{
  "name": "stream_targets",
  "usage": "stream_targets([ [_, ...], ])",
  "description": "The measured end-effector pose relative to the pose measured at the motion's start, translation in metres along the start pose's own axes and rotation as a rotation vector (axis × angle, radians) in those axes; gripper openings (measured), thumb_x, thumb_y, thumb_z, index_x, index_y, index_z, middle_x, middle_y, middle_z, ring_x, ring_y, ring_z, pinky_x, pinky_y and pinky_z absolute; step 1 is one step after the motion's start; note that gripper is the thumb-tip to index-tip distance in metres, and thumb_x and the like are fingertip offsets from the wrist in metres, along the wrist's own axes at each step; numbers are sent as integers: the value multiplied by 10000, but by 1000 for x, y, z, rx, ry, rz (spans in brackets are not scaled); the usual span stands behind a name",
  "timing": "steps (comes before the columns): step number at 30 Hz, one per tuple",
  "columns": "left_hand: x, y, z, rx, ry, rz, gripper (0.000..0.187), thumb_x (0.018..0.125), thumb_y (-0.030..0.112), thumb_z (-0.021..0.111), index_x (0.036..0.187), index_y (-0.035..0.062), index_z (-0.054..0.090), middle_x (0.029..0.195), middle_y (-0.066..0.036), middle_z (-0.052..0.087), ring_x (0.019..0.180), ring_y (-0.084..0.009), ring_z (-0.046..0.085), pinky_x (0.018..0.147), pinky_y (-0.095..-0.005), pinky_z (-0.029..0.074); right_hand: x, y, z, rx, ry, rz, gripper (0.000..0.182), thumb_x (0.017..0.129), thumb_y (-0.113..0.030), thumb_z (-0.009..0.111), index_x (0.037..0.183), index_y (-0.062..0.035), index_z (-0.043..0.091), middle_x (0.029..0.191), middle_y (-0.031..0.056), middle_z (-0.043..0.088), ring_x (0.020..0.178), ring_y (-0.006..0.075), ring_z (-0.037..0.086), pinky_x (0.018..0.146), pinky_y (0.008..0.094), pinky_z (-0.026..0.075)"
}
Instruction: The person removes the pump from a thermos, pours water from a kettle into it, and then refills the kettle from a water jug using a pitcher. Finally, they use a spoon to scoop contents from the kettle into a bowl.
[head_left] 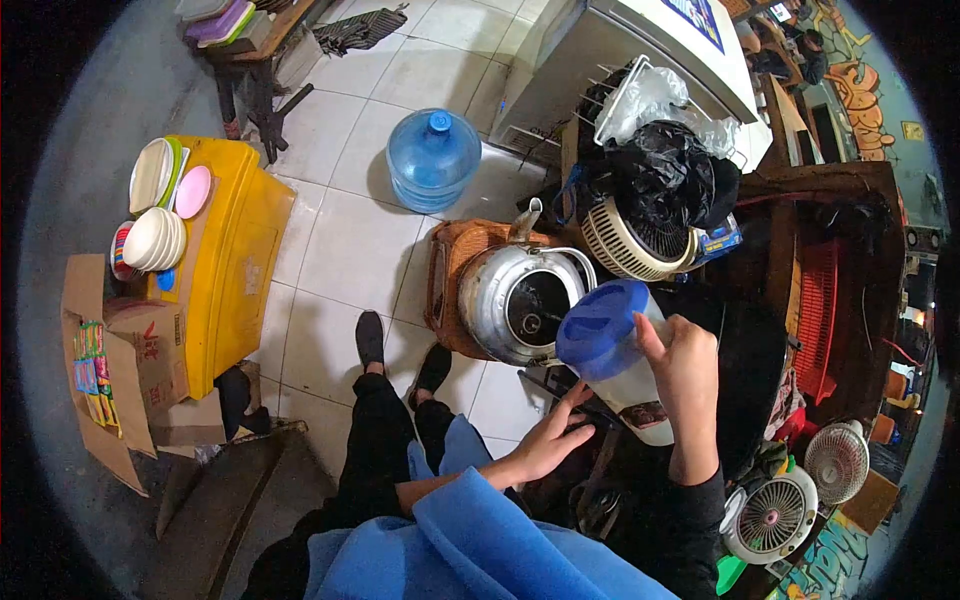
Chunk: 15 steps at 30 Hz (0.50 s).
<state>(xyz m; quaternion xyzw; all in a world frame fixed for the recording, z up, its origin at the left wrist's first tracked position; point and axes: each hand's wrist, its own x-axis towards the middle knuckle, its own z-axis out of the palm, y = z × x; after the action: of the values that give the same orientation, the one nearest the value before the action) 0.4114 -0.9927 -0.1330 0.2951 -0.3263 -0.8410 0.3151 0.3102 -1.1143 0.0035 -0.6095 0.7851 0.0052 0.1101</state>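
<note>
My right hand (685,370) is closed on a whitish plastic pitcher (612,388) with a blue lid (603,318), its thumb up beside the lid. A dark reddish patch shows low on the pitcher's side. My left hand (545,442) has its fingers stretched out, fingertips close to the pitcher's lower side, with nothing in it. Just left of the lid is a large metal kettle (484,300), its top uncovered and its inside dark. The lid overlaps the kettle's right rim in this view. Under the kettle is a brown woven-pattern plastic stool (440,290).
A blue water gallon (433,160) stands on the white tiles. At left, a yellow box (225,250) carries white bowls (155,240); beside it sits an open carton (140,345) of sachets. A fan (640,235) with black plastic bags lies at upper right, near a white refrigerator (640,70).
</note>
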Motion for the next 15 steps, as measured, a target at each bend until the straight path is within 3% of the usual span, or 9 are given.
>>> stream_targets([
  [4,5,-14,-15,71,-29,-57,623,835,179,461,1318,94,77,1338,-134,181,1129,-248,365,922,-323,318,-19,32,18,128,22,102,439,728,-318,597,567,66,455,522,223,451,432,334,441,440,352,366],
  [5,4,-12,-19,149,-31,-127,637,828,200,475,1317,91,80,1335,-144,186,1123,-263,377,915,-333,324,-25,44,29,232,63,124,407,745,-270,582,568,61,426,485,180,407,401,231,387,424,322,327],
  [6,5,-13,-21,149,-33,-137,637,828,200,475,1317,91,80,1335,-144,186,1123,-263,377,915,-333,324,-33,55,36,234,57,133,407,745,-270,582,568,61,426,485,180,407,401,231,387,424,322,327],
  [8,5,-16,-25,192,-49,-155,619,834,157,467,1308,49,84,1339,-143,167,1164,-265,319,949,-352,293,-48,75,50,510,90,227,370,775,-239,555,563,32,418,467,78,385,445,106,343,416,277,274],
  [10,5,-19,-28,218,-44,-127,622,833,152,464,1309,52,76,1341,-146,157,1181,-266,292,953,-355,287,-69,88,67,803,101,327,336,808,-220,519,563,-21,405,505,-24,348,505,41,279,430,228,215],
  [11,5,-20,-29,239,-37,-94,626,832,146,462,1311,55,69,1344,-149,147,1198,-267,264,957,-357,280,-81,98,80,957,119,379,322,824,-225,501,568,-61,393,536,-71,331,503,23,254,440,204,190],
  [15,2,-8,-31,365,-82,-123,663,823,219,476,1311,47,60,1332,-170,163,1209,-297,236,977,-349,227,-120,90,99,1259,276,463,258,832,-281,469,743,-39,459,604,-50,400,507,30,339,448,181,257],
])
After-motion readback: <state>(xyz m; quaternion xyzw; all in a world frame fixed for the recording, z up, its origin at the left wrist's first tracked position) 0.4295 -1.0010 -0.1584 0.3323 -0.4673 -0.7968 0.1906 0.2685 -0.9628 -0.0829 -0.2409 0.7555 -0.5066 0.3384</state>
